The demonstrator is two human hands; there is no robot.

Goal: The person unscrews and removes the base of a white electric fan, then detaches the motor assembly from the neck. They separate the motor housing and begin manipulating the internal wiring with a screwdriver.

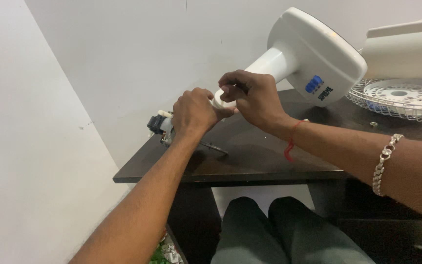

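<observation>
A white fan stand (313, 54) lies tipped on the dark table (269, 166), its round base raised to the upper right and its neck pointing down-left. My right hand (252, 98) grips the end of the neck, fingers curled over it. My left hand (196, 112) is closed beside it, holding the fan's motor unit (158, 124), whose black and cream parts stick out to the left. A thin metal shaft (214, 147) pokes out below my left wrist and rests on the tabletop.
A white wire fan grille (399, 98) lies at the table's right, with another white fan housing (406, 46) above it. A small nut (373, 124) sits near the grille. White walls stand close on the left and behind. My knees are under the table edge.
</observation>
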